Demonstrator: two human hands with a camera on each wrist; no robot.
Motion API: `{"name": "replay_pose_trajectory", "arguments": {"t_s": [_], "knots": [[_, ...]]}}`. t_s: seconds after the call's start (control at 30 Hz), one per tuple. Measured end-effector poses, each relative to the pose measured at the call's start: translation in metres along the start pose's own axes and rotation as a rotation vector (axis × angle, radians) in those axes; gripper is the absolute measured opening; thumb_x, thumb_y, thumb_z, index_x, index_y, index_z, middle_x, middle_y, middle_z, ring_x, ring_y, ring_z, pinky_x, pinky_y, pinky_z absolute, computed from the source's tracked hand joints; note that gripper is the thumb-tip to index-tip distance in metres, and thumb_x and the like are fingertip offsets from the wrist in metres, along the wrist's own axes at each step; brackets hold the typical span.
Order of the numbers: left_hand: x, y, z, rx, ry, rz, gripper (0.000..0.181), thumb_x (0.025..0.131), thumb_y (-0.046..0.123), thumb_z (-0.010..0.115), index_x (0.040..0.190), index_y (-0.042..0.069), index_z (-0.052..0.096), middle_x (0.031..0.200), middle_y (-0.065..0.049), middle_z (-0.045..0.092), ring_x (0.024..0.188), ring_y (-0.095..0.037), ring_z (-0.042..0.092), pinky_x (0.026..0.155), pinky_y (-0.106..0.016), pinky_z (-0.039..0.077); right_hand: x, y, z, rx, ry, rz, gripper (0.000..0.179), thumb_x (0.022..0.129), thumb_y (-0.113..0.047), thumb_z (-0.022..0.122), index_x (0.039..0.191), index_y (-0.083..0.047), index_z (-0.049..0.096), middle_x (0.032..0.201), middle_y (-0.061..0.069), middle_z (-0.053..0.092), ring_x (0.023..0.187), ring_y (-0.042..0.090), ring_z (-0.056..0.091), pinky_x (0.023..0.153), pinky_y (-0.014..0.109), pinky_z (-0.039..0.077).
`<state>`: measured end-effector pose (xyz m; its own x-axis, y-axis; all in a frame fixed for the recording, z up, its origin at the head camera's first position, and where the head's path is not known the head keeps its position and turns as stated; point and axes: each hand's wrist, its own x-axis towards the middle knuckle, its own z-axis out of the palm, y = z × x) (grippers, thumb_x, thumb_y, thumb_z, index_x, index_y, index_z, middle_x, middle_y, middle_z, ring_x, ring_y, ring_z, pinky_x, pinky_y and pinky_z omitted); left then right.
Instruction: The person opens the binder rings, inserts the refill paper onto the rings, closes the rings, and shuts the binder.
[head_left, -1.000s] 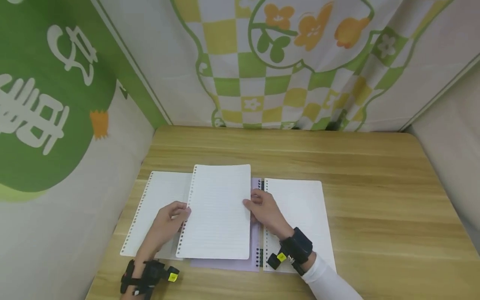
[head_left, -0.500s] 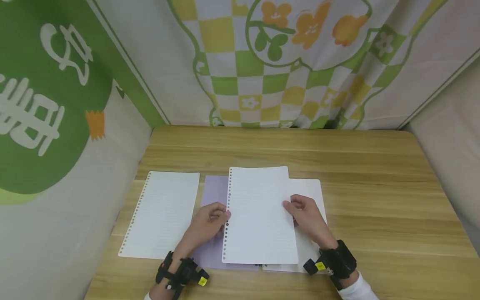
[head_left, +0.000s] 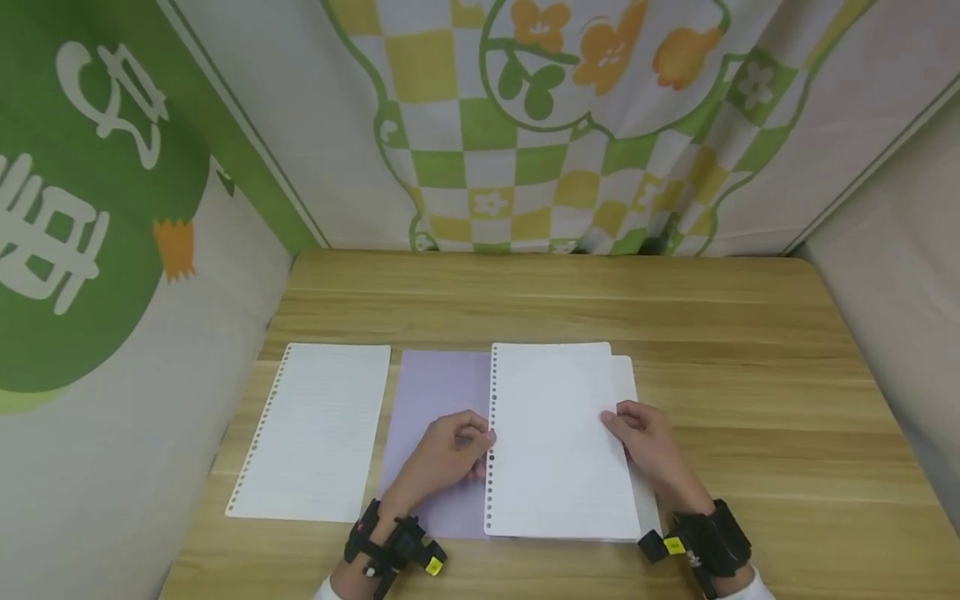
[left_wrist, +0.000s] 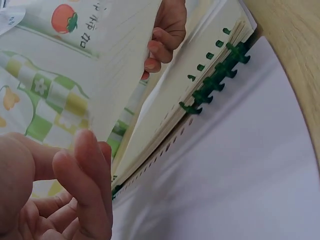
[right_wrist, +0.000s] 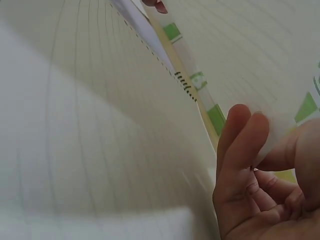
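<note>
A lined loose-leaf sheet (head_left: 555,442) with punched holes down its left side is held above the right-hand pages of an open ring binder notebook. My left hand (head_left: 453,454) pinches its holed edge, and my right hand (head_left: 648,437) pinches the opposite edge. Under it lies the notebook's page stack (left_wrist: 200,65), threaded on green binder rings (left_wrist: 217,80) in the left wrist view. The purple cover (head_left: 435,400) lies flat to the left of the stack. In the right wrist view, the lined top page (right_wrist: 100,125) of the stack spreads below the raised sheet.
Another holed lined sheet (head_left: 311,433) lies on the wooden table (head_left: 765,375) left of the purple cover. A patterned curtain (head_left: 517,150) hangs behind the table's far edge, and a green-and-white cloth wall (head_left: 210,350) stands along its left side.
Both hands have carried the pinched sheet rightward, from over the left loose sheet and purple cover to over the right-hand page stack. The purple cover and left sheet are now uncovered.
</note>
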<state>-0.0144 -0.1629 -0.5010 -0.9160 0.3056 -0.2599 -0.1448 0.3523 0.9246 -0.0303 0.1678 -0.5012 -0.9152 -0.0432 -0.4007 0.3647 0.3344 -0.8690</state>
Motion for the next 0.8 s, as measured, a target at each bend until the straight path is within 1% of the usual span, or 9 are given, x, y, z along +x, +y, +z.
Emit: {"name": "replay_pose_trajectory", "arguments": {"t_s": [0.17, 0.3, 0.37, 0.43, 0.5, 0.6, 0.7, 0.8], "knots": [[0.004, 0.003, 0.007, 0.063, -0.042, 0.016, 0.014, 0.106, 0.019, 0.065, 0.112, 0.008, 0.071, 0.085, -0.001, 0.077, 0.064, -0.017, 0.069, 0.059, -0.027, 0.053, -0.004, 0.009, -0.016, 0.006, 0.027, 0.026, 0.037, 0.109, -0.030, 0.065, 0.124, 0.004, 0.065, 0.090, 0.003, 0.068, 0.081, 0.016, 0.060, 0.069, 0.026, 0.050], [0.006, 0.008, 0.011, 0.177, -0.031, 0.046, 0.011, 0.105, 0.020, 0.066, 0.110, 0.013, 0.072, 0.091, 0.005, 0.077, 0.064, -0.012, 0.061, 0.061, -0.026, 0.051, -0.006, 0.017, -0.030, -0.003, 0.054, 0.043, 0.042, 0.108, -0.030, 0.065, 0.131, 0.005, 0.064, 0.095, 0.005, 0.074, 0.083, 0.015, 0.064, 0.071, 0.026, 0.054], [0.008, 0.012, 0.012, 0.235, -0.022, 0.073, 0.012, 0.105, 0.021, 0.066, 0.113, 0.014, 0.072, 0.095, 0.007, 0.075, 0.066, -0.010, 0.057, 0.063, -0.025, 0.050, -0.007, 0.019, -0.035, -0.006, 0.066, 0.051, 0.044, 0.108, -0.031, 0.066, 0.133, 0.006, 0.064, 0.096, 0.006, 0.076, 0.083, 0.015, 0.066, 0.072, 0.026, 0.055], [0.010, 0.014, 0.013, 0.292, -0.009, 0.110, 0.014, 0.105, 0.022, 0.067, 0.117, 0.015, 0.071, 0.101, 0.008, 0.073, 0.073, -0.009, 0.056, 0.069, -0.026, 0.051, -0.006, 0.020, -0.038, -0.009, 0.071, 0.059, 0.046, 0.108, -0.031, 0.066, 0.134, 0.007, 0.063, 0.098, 0.007, 0.077, 0.084, 0.015, 0.067, 0.073, 0.026, 0.056], [0.012, 0.016, 0.015, 0.340, -0.002, 0.157, 0.018, 0.105, 0.022, 0.068, 0.121, 0.015, 0.070, 0.108, 0.007, 0.071, 0.084, -0.008, 0.059, 0.077, -0.027, 0.053, -0.006, 0.021, -0.040, -0.019, 0.070, 0.065, 0.047, 0.108, -0.032, 0.066, 0.135, 0.007, 0.063, 0.101, 0.008, 0.078, 0.086, 0.015, 0.068, 0.074, 0.026, 0.056], [0.015, 0.019, 0.017, 0.429, 0.016, 0.239, 0.022, 0.105, 0.024, 0.069, 0.124, 0.015, 0.068, 0.117, 0.005, 0.069, 0.101, -0.010, 0.060, 0.089, -0.032, 0.054, -0.006, 0.020, -0.039, -0.037, 0.073, 0.075, 0.048, 0.107, -0.034, 0.067, 0.135, 0.005, 0.064, 0.104, 0.010, 0.079, 0.088, 0.017, 0.069, 0.075, 0.027, 0.056], [0.016, 0.020, 0.019, 0.527, 0.039, 0.309, 0.026, 0.104, 0.027, 0.070, 0.126, 0.015, 0.067, 0.128, 0.000, 0.067, 0.115, -0.018, 0.060, 0.100, -0.040, 0.053, -0.005, 0.019, -0.036, -0.031, 0.065, 0.077, 0.047, 0.106, -0.033, 0.068, 0.134, 0.005, 0.065, 0.103, 0.010, 0.079, 0.087, 0.019, 0.071, 0.075, 0.028, 0.057], [0.016, 0.017, 0.021, 0.609, 0.036, 0.334, 0.036, 0.104, 0.031, 0.070, 0.135, 0.015, 0.065, 0.147, -0.004, 0.061, 0.134, -0.029, 0.054, 0.113, -0.051, 0.046, -0.006, 0.020, -0.032, -0.011, 0.058, 0.081, 0.044, 0.106, -0.030, 0.069, 0.131, 0.006, 0.066, 0.098, 0.010, 0.079, 0.084, 0.020, 0.071, 0.071, 0.029, 0.058]]}}
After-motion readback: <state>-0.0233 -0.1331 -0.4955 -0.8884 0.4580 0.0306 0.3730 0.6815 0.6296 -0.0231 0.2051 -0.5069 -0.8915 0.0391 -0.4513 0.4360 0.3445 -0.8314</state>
